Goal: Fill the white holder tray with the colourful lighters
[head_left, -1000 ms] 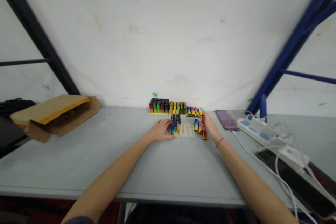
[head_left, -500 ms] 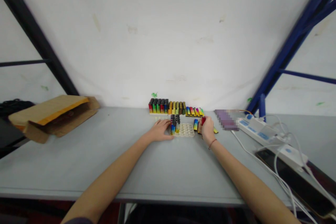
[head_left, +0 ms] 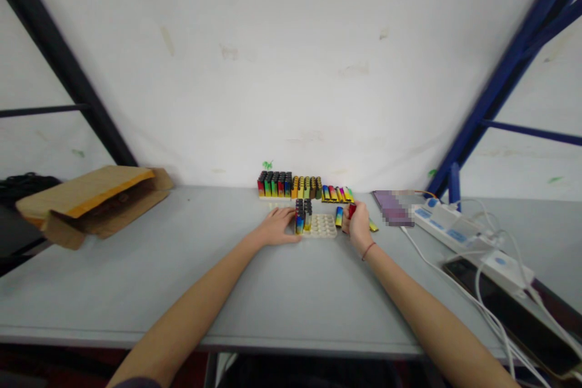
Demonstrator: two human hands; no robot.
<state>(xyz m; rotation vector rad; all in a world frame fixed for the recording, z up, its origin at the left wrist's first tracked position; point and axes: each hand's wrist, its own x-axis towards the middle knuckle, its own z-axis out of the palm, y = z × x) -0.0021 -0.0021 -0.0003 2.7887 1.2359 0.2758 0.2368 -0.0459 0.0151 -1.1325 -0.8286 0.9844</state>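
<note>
A white holed tray (head_left: 324, 226) lies on the grey table (head_left: 273, 291) with a few upright lighters (head_left: 302, 214) at its left end. My left hand (head_left: 276, 226) rests flat against the tray's left side, fingers spread. My right hand (head_left: 359, 222) is closed on a red lighter (head_left: 351, 210) just right of the tray. Loose lighters (head_left: 339, 216) lie beside that hand. A full row of coloured lighters (head_left: 289, 184) stands at the wall behind.
A torn brown cardboard box (head_left: 93, 197) lies at the far left. To the right are a phone (head_left: 391, 205), a white power strip (head_left: 454, 224) with cables and a dark tablet (head_left: 513, 309). A blue frame post (head_left: 495, 85) rises at right.
My right hand has drawn left toward the tray with the red lighter, uncovering a yellow lighter on the table to its right. The left hand has stayed put.
</note>
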